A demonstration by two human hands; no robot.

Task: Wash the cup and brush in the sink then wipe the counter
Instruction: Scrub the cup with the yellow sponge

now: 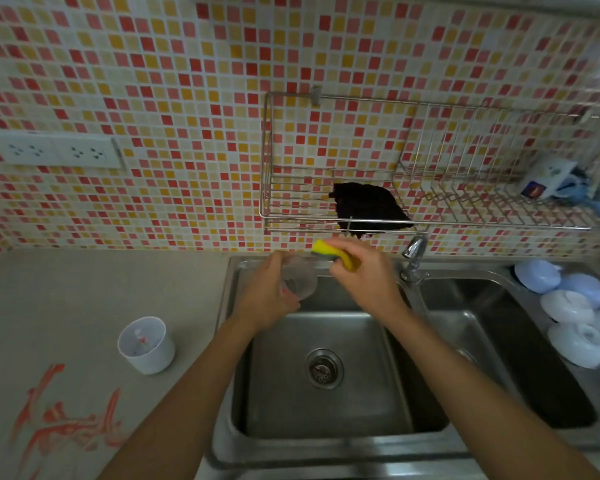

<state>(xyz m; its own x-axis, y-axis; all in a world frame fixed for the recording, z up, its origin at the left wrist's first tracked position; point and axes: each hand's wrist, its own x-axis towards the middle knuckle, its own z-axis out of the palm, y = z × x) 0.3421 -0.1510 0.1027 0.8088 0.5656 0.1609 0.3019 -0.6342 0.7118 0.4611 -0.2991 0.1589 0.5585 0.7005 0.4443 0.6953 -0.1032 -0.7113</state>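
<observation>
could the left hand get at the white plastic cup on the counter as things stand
Probably not right away. The path looks free: the white plastic cup stands alone on the grey counter, left of the sink. But the left hand grips a clear glass cup, so it would have to put that down first.

Grey counter point(84, 289) left of the sink point(326, 441) bears a white cup point(148, 346); red smears point(66, 427) nearer.

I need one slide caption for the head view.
Left hand holds clear cup over sink; right hand grips yellow sponge.
</observation>
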